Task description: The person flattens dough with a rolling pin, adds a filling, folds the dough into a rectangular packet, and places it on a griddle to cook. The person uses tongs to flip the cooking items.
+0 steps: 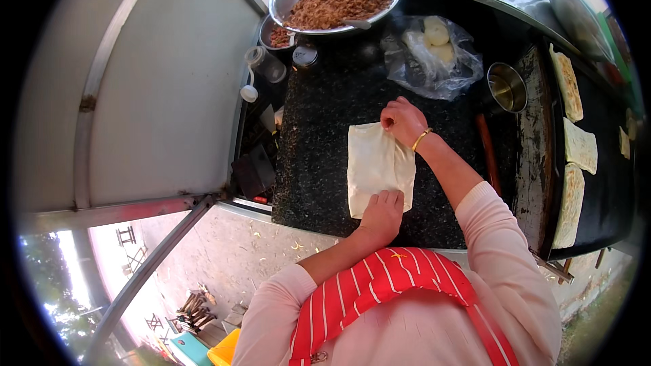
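Observation:
A folded rectangular sheet of pale dough (374,162) lies flat on the black speckled stone worktop (315,173), with a lengthwise seam or fold right of its middle. At its far right corner, my right hand (405,121) has its fingers curled in and pinches the dough's edge. My left hand (381,216) lies over the near right end, fingertips on the dough's upper face. The thumb of that hand is hidden, so I cannot tell whether it grips the edge or only presses.
A steel basin (279,2) of brown filling stands at the back. Dough balls (436,30) sit in a clear plastic bag (447,81). To the right are a steel cup (507,87) of yellowish liquid, a wooden handle (488,155) and a dark griddle (605,203) with several flatbreads (568,208).

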### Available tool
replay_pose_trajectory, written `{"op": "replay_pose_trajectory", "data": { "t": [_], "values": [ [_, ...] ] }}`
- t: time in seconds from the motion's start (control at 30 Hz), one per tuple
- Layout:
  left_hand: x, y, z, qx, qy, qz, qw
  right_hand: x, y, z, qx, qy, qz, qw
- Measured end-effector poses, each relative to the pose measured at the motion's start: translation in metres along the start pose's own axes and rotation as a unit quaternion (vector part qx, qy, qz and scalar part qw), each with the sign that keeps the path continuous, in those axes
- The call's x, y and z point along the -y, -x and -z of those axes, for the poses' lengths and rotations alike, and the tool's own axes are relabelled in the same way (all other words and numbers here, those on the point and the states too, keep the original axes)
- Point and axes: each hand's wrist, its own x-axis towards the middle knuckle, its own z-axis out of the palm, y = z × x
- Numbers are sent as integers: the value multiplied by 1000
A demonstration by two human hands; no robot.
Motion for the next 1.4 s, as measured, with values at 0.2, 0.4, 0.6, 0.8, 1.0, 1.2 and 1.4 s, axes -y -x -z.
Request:
{"op": "replay_pose_trajectory", "data": {
  "t": [0.2,0.4,0.6,0.8,1.0,1.2,1.4],
  "values": [
    [14,-4,34,14,12,-86,996,-13,30,20,-143,13,-68,987],
    [90,-39,39,15,-89,48,995,-21,148,60,-236,253,-310,886],
    [104,-57,48,48,-84,88,991,-30,221,53,-182,267,-467,823],
    [129,-62,71,-116,21,147,982,-8,225,52,-186,87,-318,925],
    [124,-75,71,-180,5,102,978,32,108,51,-88,104,-47,990],
    [139,-86,29,-41,-29,169,984,22,70,12,-72,157,-51,984],
    [163,-145,32,-97,-110,184,972,3,12,10,-56,250,-138,957]
  ]
}}
